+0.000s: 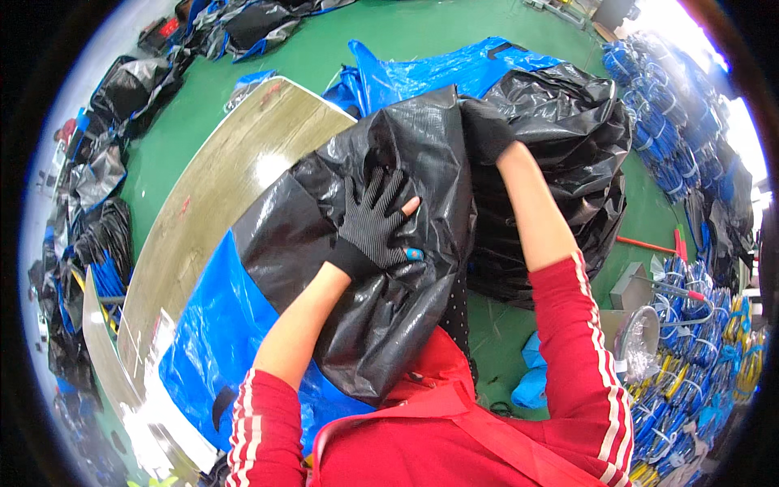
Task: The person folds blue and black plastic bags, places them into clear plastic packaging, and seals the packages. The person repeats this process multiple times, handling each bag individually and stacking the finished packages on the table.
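Black plastic sheet: left hand flat atop, fingers spread; right hand grip, cannot tell. Seemingly smoothing; next move needs steady palm.

Sheet: black, with bright blue. On the sheet, left glove: black, fine grey stripes. Left of the sheet, board: olive-brown wood grain. Beyond it, heap: blue and black. Right of it, right sleeve: red, cream-striped; farther right, bundles: mostly blue. Beneath, floor: green.
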`<state>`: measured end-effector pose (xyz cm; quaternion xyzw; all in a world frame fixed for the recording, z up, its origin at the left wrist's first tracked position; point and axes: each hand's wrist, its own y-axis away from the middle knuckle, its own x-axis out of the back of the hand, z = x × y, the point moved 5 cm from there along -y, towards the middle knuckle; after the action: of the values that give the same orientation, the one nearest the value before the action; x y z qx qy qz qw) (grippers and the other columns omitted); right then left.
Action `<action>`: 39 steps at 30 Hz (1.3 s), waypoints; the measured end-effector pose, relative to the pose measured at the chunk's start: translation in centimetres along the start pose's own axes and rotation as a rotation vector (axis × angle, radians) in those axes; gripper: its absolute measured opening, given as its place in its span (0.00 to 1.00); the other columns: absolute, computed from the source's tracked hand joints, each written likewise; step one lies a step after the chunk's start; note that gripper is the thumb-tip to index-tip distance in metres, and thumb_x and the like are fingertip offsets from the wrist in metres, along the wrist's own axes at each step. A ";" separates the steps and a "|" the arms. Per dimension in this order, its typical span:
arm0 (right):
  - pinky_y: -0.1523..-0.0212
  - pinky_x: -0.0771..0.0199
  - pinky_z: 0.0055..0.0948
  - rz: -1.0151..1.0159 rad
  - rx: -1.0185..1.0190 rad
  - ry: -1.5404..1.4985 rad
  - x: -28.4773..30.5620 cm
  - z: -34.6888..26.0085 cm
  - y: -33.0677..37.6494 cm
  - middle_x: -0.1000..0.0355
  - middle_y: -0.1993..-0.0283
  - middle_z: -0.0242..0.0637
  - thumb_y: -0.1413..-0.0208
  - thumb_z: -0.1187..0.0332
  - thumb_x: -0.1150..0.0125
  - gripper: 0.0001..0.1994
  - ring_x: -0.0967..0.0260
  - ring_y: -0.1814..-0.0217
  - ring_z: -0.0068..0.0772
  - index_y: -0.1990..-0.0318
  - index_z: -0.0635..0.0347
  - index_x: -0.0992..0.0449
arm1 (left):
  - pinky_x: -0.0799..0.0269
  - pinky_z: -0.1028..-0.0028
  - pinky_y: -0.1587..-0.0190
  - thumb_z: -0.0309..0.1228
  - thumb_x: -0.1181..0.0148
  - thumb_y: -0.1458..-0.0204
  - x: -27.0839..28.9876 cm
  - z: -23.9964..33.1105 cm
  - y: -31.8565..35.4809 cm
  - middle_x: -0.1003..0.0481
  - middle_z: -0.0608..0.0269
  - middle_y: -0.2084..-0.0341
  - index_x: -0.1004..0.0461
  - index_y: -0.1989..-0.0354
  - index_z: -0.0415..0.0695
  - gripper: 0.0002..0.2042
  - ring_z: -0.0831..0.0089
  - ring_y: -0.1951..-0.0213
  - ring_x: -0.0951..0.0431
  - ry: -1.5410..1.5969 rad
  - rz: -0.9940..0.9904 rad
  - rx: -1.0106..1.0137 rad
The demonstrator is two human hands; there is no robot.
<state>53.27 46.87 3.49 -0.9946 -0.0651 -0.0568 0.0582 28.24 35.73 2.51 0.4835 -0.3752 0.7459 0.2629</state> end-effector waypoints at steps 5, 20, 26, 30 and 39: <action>0.45 0.32 0.35 0.243 -0.203 0.231 -2.8 1.0 6.5 0.29 0.44 0.43 0.48 0.58 0.33 0.32 0.30 0.46 0.41 0.40 0.64 0.37 | 0.69 0.36 0.34 0.63 0.42 0.56 -0.9 -0.9 1.5 0.49 0.48 0.31 0.37 0.34 0.55 0.41 0.43 0.29 0.56 -0.064 -0.006 -0.117; 0.34 0.45 0.57 -0.144 0.921 0.977 -13.1 -8.2 19.7 0.24 0.53 0.37 0.51 0.61 0.37 0.10 0.30 0.44 0.44 0.63 0.53 0.21 | 0.68 0.33 0.35 0.64 0.49 0.52 3.0 -1.3 6.6 0.51 0.37 0.32 0.39 0.35 0.58 0.37 0.34 0.31 0.58 -0.037 -0.345 -0.204; 0.76 0.27 0.44 -0.431 0.619 1.225 -19.1 -12.0 2.9 0.26 0.76 0.44 0.44 0.56 0.48 0.12 0.25 0.72 0.47 0.68 0.51 0.21 | 0.62 0.45 0.33 0.47 0.44 0.48 1.6 -3.3 8.5 0.45 0.36 0.37 0.40 0.36 0.43 0.33 0.40 0.34 0.52 0.001 -0.097 -0.126; 0.57 0.25 0.49 -0.588 0.649 1.226 -24.4 -7.2 -3.6 0.24 0.57 0.44 0.43 0.47 0.48 0.17 0.24 0.56 0.47 0.54 0.38 0.21 | 0.59 0.48 0.37 0.46 0.44 0.47 2.5 -4.9 9.2 0.43 0.39 0.42 0.39 0.39 0.43 0.30 0.44 0.38 0.50 -0.006 -0.131 -0.129; 0.53 0.27 0.44 -0.655 0.280 1.068 -23.0 -4.1 -5.3 0.23 0.54 0.42 0.46 0.42 0.45 0.22 0.26 0.53 0.52 0.49 0.41 0.22 | 0.53 0.54 0.47 0.45 0.44 0.45 4.0 -5.5 11.0 0.39 0.46 0.51 0.35 0.45 0.41 0.25 0.52 0.48 0.45 0.000 -0.097 -0.104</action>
<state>29.50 48.72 5.29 -0.7408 -0.3345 -0.5501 0.1915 15.45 33.94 1.38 0.4866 -0.3897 0.7119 0.3234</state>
